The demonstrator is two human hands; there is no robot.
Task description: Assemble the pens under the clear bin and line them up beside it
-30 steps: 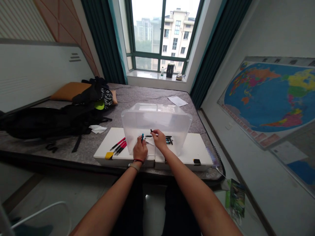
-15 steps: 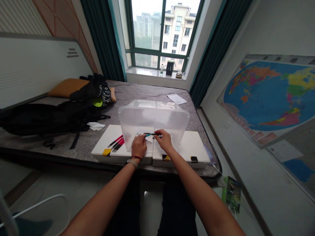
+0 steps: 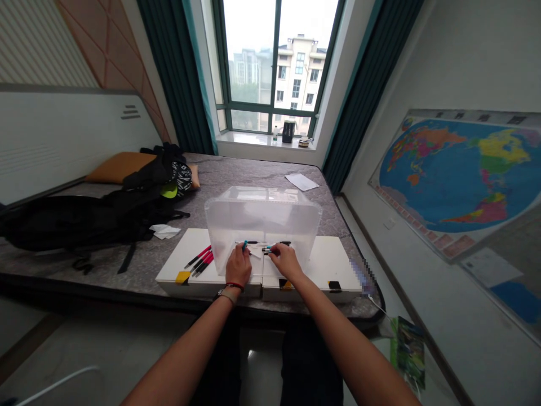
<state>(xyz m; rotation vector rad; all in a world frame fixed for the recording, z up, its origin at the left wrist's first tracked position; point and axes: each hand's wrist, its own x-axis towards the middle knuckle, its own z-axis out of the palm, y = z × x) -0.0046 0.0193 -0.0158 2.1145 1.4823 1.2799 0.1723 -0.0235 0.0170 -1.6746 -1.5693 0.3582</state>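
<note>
My left hand (image 3: 239,266) is closed on a teal pen piece (image 3: 245,245), its end sticking up above the fingertips. Close by, my right hand (image 3: 285,258) pinches a small dark pen part (image 3: 266,253), mostly covered by the fingers. Around both hands, several thin black, teal and clear pen parts (image 3: 252,242) lie in front of a translucent plastic bin (image 3: 264,217). This bin lies on its side on the white boxes (image 3: 329,259). Left of the bin are several red-and-black pens (image 3: 198,262).
The boxes sit at the edge of a grey mattress (image 3: 249,169). A black bag (image 3: 76,217) and a white tissue (image 3: 164,231) lie to the left. A sheet of paper (image 3: 301,181) is behind the bin. Yellow tape (image 3: 182,277) marks the left box's front edge.
My hands have moved apart from the pen they held together. The teal piece in my left hand now points upward. My right hand is lower, by the loose parts. The camera has tilted up slightly.
</note>
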